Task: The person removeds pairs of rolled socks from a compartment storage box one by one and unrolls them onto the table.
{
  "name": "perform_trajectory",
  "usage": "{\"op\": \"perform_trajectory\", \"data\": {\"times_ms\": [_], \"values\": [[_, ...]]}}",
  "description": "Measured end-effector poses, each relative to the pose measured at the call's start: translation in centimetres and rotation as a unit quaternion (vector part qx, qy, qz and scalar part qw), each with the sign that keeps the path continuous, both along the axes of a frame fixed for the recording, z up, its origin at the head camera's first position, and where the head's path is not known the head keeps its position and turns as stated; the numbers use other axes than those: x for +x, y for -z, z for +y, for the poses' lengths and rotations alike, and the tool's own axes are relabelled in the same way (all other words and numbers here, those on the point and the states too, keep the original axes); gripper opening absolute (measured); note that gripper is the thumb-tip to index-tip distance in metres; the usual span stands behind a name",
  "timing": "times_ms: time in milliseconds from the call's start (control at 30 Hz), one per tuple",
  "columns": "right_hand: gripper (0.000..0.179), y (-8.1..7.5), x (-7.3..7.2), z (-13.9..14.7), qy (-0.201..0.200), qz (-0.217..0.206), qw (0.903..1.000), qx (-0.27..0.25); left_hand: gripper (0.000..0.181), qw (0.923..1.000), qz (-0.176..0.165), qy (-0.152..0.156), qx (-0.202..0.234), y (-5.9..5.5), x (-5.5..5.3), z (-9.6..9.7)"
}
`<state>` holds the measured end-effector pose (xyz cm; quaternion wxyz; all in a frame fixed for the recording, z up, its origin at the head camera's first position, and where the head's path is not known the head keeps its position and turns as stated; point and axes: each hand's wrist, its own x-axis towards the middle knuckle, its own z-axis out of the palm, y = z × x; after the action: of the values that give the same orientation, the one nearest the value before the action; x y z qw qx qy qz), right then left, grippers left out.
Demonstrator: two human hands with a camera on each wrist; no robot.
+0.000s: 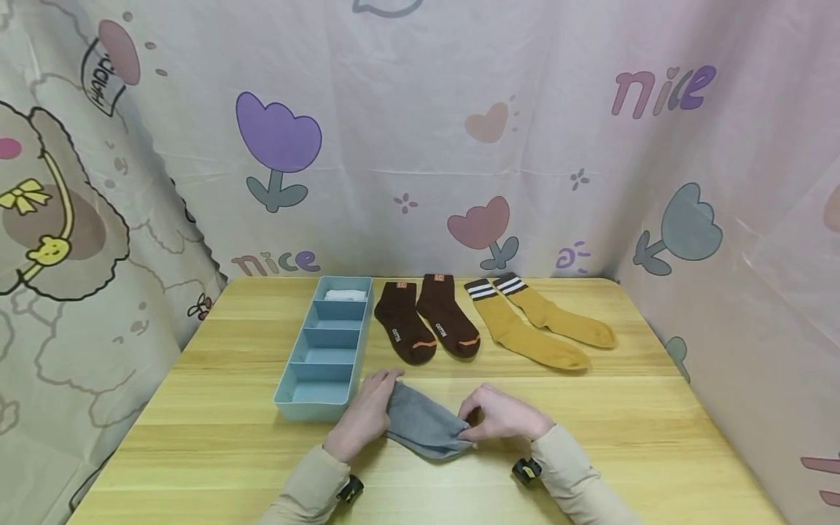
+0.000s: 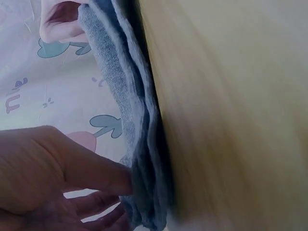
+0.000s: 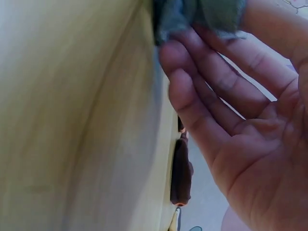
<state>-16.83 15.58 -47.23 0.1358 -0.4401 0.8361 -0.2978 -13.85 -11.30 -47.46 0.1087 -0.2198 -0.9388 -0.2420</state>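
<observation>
Grey socks, laid together in layers, lie near the front of the table. My left hand holds their left end, and in the left wrist view the thumb presses on the fabric with fingers behind it. At the opposite end, my right hand pinches the edge between thumb and fingers. Several curled fingertips reach under the grey cloth in the right wrist view. Folded layers show along the near side in the left wrist view.
Left of the socks stands a light-blue divided box, a white folded item in its far compartment. Two brown socks lie beside it, and two yellow socks with striped cuffs lie farther right. A printed curtain hangs behind the table.
</observation>
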Motion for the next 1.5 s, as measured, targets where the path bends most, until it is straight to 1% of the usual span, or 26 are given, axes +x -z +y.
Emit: {"op": "perform_trajectory", "data": {"times_ms": [100, 167, 300, 400, 533, 633, 733, 833, 967, 1067, 1167, 1233, 1367, 1433, 1500], "values": [[0.003, 0.1, 0.1, -0.3, 0.001, -0.021, 0.9998, -0.006, 0.064, 0.9999, 0.011, 0.003, -0.005, 0.0, -0.2, 0.0], [0.005, 0.3, 0.3, -0.4, 0.001, -0.042, 0.999, -0.016, 0.06, 0.9999, 0.015, 0.006, -0.002, 0.1, -0.3, 0.0], [0.016, 0.9, 0.5, -0.5, 0.006, -0.097, 0.9944, -0.041, 0.057, 0.9998, 0.01, 0.007, 0.017, 0.3, -0.5, 0.0], [0.021, 1.1, 0.6, -0.6, 0.018, -0.122, 0.9911, -0.05, 0.057, 0.9995, 0.004, 0.006, 0.031, 0.4, -0.7, 0.0], [0.022, 1.1, 0.6, -0.6, 0.029, -0.131, 0.9899, -0.045, 0.055, 0.9993, 0.003, 0.007, 0.036, 0.6, -0.8, -0.1], [0.021, 1.1, 0.7, -0.6, 0.03, -0.132, 0.9899, -0.04, 0.053, 0.9994, 0.0, 0.007, 0.035, 0.6, -0.7, -0.2], [0.02, 1.1, 0.8, -0.7, 0.034, -0.137, 0.9892, -0.04, 0.047, 0.9994, -0.001, 0.003, 0.033, 0.5, -0.6, -0.2], [0.019, 1.2, 0.9, -1.0, 0.029, -0.138, 0.9891, -0.042, 0.039, 0.9996, 0.011, -0.007, 0.025, 0.5, -0.5, -0.2], [0.014, 1.3, 1.2, -1.6, -0.001, -0.144, 0.9882, -0.053, 0.03, 0.9985, 0.052, -0.014, 0.014, 0.5, -0.5, -0.1], [0.008, 1.4, 1.4, -1.9, -0.017, -0.182, 0.9806, -0.07, 0.024, 0.9968, 0.078, -0.015, 0.01, 0.3, -0.5, 0.0], [0.006, 1.4, 1.5, -1.9, -0.022, -0.234, 0.9678, -0.089, 0.018, 0.9962, 0.084, -0.02, 0.011, 0.2, -0.6, 0.1], [0.007, 1.3, 1.6, -1.8, -0.026, -0.258, 0.9605, -0.1, 0.015, 0.9958, 0.087, -0.022, 0.013, 0.1, -0.7, 0.2], [0.015, 0.8, 1.5, -1.0, -0.058, -0.303, 0.9423, -0.13, 0.009, 0.9943, 0.101, -0.027, 0.018, -0.4, -1.0, 0.6], [0.019, 0.5, 1.4, -0.5, -0.079, -0.321, 0.9322, -0.146, 0.007, 0.9942, 0.101, -0.03, 0.025, -0.8, -1.2, 1.0], [0.022, 0.2, 1.3, 0.2, -0.091, -0.33, 0.926, -0.158, 0.009, 0.9947, 0.091, -0.033, 0.036, -1.3, -1.5, 1.4]]}}
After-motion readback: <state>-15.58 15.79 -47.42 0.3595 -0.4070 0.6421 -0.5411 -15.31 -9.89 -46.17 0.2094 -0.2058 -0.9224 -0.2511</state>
